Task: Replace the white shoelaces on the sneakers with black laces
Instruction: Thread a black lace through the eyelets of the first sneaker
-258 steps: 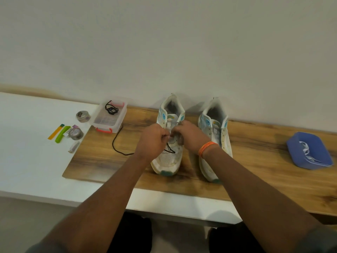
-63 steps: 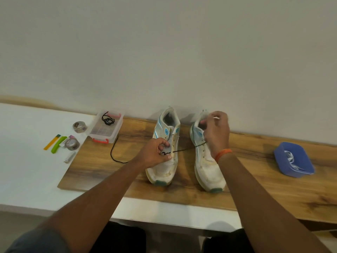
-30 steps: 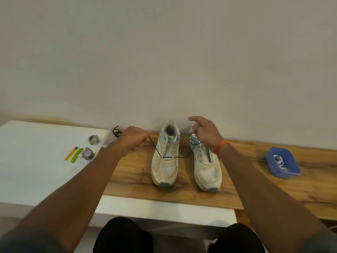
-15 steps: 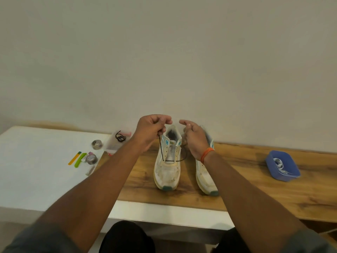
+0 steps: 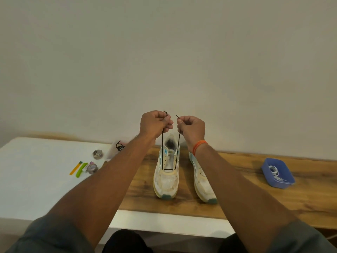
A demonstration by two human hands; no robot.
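Two worn white sneakers stand side by side on the wooden board [image 5: 255, 198], toes toward me. The left sneaker [image 5: 166, 177] has a black lace [image 5: 162, 152] threaded through its lowest eyelets, with a short bar across and both strands rising straight up. My left hand [image 5: 156, 124] pinches the left strand's end, and my right hand [image 5: 190, 127] pinches the right strand's end, both held high above the shoe and close together. The right sneaker [image 5: 203, 185] has no lace and is partly hidden behind my right forearm.
A blue tray [image 5: 278, 173] with white laces sits at the right on the board. A clear box [image 5: 116, 147] with another black lace, two tape rolls [image 5: 97, 154] and green and orange clips [image 5: 78, 168] lie on the white table [image 5: 36, 179] to the left. The wall stands close behind.
Both hands have risen higher and drawn the two lace ends up evenly and taut above the left sneaker. Earlier the lace trailed sideways across the board and shoes.
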